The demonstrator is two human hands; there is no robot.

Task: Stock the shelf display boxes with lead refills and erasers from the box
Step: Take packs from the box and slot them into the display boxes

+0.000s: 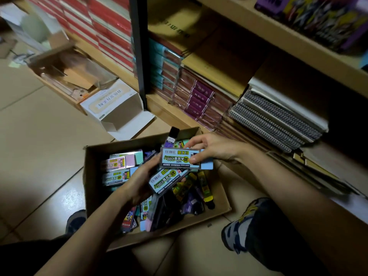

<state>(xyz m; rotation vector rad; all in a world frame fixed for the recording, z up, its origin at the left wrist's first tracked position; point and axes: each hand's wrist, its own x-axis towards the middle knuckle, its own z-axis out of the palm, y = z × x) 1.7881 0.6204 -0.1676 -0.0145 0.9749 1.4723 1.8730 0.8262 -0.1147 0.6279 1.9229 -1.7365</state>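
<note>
An open cardboard box (93, 156) sits on the floor between my feet, filled with several lead refill packs and pastel erasers (130, 160). My right hand (215, 148) pinches a light-blue lead refill pack (181, 159) by its right end, just above the box. A purple refill tube (171, 139) sticks up behind that pack. My left hand (139, 182) grips a second light-blue refill pack (166, 181) lower down, over the box's middle.
An empty white carton (119, 110) lies open on the floor beyond the box, beside another open cardboard box (67, 74). Shelves on the right hold stacked notebooks (199, 96) and spiral pads (276, 120). My shoes (245, 222) flank the box on the tile floor.
</note>
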